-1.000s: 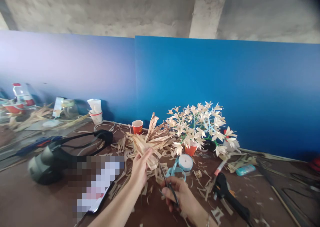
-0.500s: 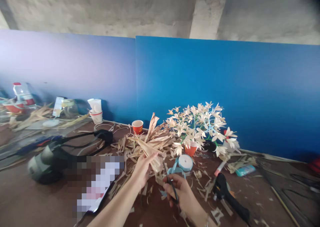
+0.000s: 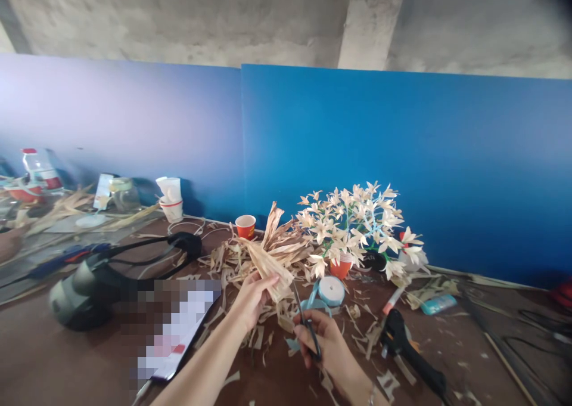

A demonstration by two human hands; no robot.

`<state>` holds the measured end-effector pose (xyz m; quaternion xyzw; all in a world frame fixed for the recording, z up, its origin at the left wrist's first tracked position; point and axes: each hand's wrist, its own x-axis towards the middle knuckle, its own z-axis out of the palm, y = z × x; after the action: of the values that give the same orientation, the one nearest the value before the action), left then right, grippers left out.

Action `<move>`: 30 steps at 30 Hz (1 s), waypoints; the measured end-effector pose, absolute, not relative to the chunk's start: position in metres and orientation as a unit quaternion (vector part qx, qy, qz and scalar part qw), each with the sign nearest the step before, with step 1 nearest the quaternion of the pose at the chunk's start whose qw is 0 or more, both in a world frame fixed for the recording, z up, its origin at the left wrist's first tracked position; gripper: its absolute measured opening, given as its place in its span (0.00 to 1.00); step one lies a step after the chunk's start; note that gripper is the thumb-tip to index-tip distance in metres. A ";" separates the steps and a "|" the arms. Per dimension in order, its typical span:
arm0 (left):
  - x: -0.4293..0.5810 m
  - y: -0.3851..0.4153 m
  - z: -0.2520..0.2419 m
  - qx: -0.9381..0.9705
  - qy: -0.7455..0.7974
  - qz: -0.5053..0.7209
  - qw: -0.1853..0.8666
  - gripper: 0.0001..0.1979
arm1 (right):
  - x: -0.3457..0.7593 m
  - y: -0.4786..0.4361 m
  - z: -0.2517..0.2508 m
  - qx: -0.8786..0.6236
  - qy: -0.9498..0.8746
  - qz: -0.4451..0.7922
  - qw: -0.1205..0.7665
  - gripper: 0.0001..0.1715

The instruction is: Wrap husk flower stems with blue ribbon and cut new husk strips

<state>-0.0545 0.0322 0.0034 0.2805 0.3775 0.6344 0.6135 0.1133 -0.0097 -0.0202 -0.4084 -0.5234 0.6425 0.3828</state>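
Note:
Between the fingers and thumb of my left hand [image 3: 254,296] is a pale dried corn husk [image 3: 272,272], its wide end towards the right. My right hand [image 3: 324,340] grips black-handled scissors [image 3: 308,322], their blades pointing up beside the husk's wide end; whether the blades touch it I cannot tell. Behind the hands lies a pile of dried husks [image 3: 290,239]. A roll of light blue ribbon [image 3: 331,291] rests just beyond my right hand. Farther back, white husk-like flowers [image 3: 353,221] stand in an orange cup [image 3: 341,267].
A black glue gun [image 3: 411,352] lies at the right, near a light blue packet [image 3: 438,304]. On the left are a phone [image 3: 185,334] with a blurred screen and a dark strapped object [image 3: 84,293]. Another orange cup [image 3: 245,227] stands by the blue partition [image 3: 402,138]. Scraps litter the brown table.
My left hand has shifted slightly left and turned the husk so its broad side shows more. The scissors have moved a little to the right and down, still in my right hand.

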 end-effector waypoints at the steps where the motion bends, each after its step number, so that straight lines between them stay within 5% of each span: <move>1: -0.054 0.033 0.003 0.272 0.381 0.638 0.612 0.14 | 0.113 -0.010 -0.021 -0.411 -0.531 0.641 0.373 0.24; 12: -0.051 0.039 -0.005 0.228 0.397 0.723 0.518 0.14 | 0.113 -0.015 -0.013 -0.416 -0.562 0.648 0.303 0.26; 30: -0.022 0.015 -0.002 0.292 0.399 0.693 0.525 0.13 | 0.106 -0.013 -0.028 -0.392 -0.557 0.643 0.351 0.24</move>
<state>-0.0216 0.0147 -0.0020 0.2924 0.3987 0.6927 0.5250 0.1059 -0.0126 -0.0276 -0.3923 -0.5566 0.6428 0.3509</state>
